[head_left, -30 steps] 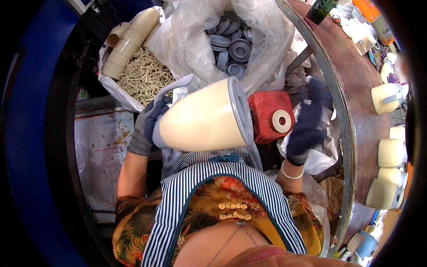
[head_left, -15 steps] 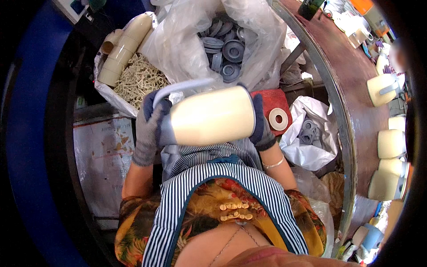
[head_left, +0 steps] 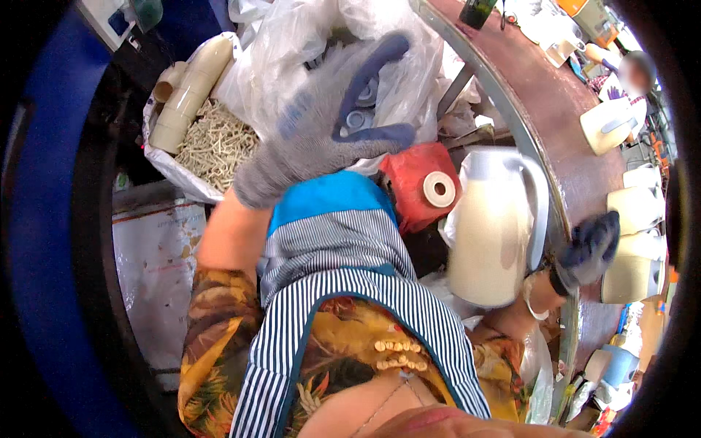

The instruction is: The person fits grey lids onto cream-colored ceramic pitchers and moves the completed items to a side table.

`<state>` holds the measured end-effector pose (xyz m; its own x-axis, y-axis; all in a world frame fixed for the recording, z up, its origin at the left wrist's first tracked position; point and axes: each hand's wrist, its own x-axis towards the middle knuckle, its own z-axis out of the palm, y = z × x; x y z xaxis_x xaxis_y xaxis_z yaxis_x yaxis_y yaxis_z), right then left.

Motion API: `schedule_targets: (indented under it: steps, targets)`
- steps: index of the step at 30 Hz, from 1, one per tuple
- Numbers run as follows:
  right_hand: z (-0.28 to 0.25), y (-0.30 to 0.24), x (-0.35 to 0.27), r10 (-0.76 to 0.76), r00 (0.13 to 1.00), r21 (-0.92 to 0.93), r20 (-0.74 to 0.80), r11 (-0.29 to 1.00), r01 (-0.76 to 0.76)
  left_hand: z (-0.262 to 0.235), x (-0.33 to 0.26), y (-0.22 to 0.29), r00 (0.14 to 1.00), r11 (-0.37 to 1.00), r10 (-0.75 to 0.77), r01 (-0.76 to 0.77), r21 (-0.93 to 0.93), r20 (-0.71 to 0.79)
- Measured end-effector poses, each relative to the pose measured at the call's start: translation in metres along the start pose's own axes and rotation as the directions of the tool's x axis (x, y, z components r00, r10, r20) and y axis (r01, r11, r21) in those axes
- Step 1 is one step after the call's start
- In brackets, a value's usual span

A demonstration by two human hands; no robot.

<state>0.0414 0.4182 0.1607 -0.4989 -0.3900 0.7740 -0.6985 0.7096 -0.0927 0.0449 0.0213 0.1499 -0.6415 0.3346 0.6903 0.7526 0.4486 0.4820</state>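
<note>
My left hand, in a grey glove with navy fingertips, is open above the clear plastic bag of grey round lids. Its thumb and fingers are spread, with nothing between them. A cream jug with a pale grey collar and handle stands upright beside the table edge, in front of my right forearm. What supports it does not show. Beyond the jug's handle, over the table edge, my gloved right hand has its fingers loosely bent and nothing visible in them. It is nearest a cream jug on the table.
At the left, a white sack holds small pale pieces and cream tubes. A red object with a cream ring lies right of my lap. Several jugs stand along the brown table; a person is beyond it.
The cream jug went from lying sideways between both hands to upright at my right. My left hand let go and moved up over the lids; my right hand moved right, to the table edge.
</note>
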Motion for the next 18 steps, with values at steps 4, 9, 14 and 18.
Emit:
schedule_targets:
  steps: [4, 9, 14, 18]
  targets:
    - [0.122, 0.06, -0.104, 0.644, 0.723, 0.393, -0.249, 0.75, -0.533, 0.202, -0.101, -0.064, 0.932, 0.81, -0.147, 0.306, -0.5, 0.333]
    - [0.244, 0.039, -0.249, 0.601, 0.796, 0.153, 0.069, 0.782, -0.604, 0.337, -0.163, -0.053, 0.294, -0.253, -0.364, 0.882, -0.398, 0.883]
    - [0.18, 0.051, -0.306, 0.508, 0.702, -0.468, 0.499, 0.84, -0.275, 0.334, -0.168, -0.051, 0.259, -0.165, -0.343, 0.93, -0.329, 0.903]
    - [0.161, 0.072, -0.322, 0.547, 0.791, -0.577, 0.274, 0.751, -0.32, 0.34, -0.17, -0.05, 0.303, -0.078, -0.305, 0.937, -0.341, 0.903]
